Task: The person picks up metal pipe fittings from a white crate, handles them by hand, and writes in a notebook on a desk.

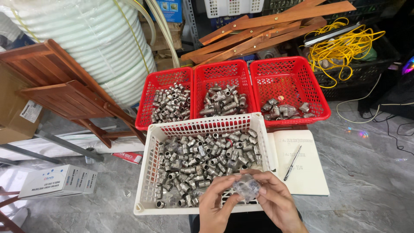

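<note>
I hold a small clear plastic bag (246,186) between both hands, just above the near edge of the white basket (148,172); my left hand (215,203) has its grip closed on the left side of the bag with thumb and fingers, and my right hand (276,200) pinches the right side. The basket is full of small metal pipe fittings (202,162). Behind it stand three red baskets (284,73) with more fittings, and to the right lies an open notebook (308,172) with a pen (292,162) on it.

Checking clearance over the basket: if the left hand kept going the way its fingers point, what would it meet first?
Probably the clear plastic piece that the left hand and right hand hold together; depth is unclear.
</note>
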